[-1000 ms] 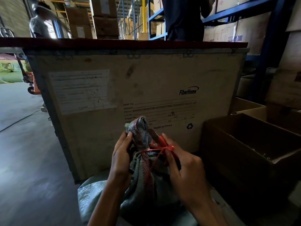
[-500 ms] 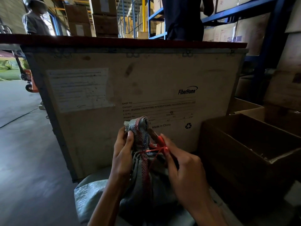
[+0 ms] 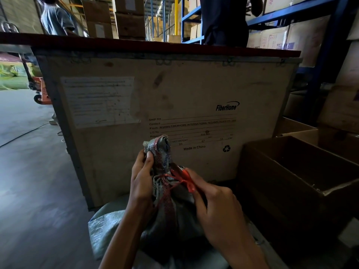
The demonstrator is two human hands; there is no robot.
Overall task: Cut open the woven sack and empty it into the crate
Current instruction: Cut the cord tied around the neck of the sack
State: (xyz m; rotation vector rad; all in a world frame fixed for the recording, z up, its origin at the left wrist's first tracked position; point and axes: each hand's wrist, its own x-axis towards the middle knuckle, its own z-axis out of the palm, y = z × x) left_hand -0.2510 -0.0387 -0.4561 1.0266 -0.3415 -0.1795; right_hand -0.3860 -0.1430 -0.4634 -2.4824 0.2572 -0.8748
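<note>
The wooden crate reads "FiberHome", "SHIP TO", "WUHAN FIBERHOME INTERNATIONAL", "Made in China".

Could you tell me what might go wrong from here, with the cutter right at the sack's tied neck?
1. The left hand grips the sack's neck just beside the red string; if the red cutter in the right hand slips, it could nick those fingers.
2. The blade may slice the woven sack rather than only the string.
3. The sack stands on the floor beside the wooden crate, so once untied it could slump and spill.
</note>
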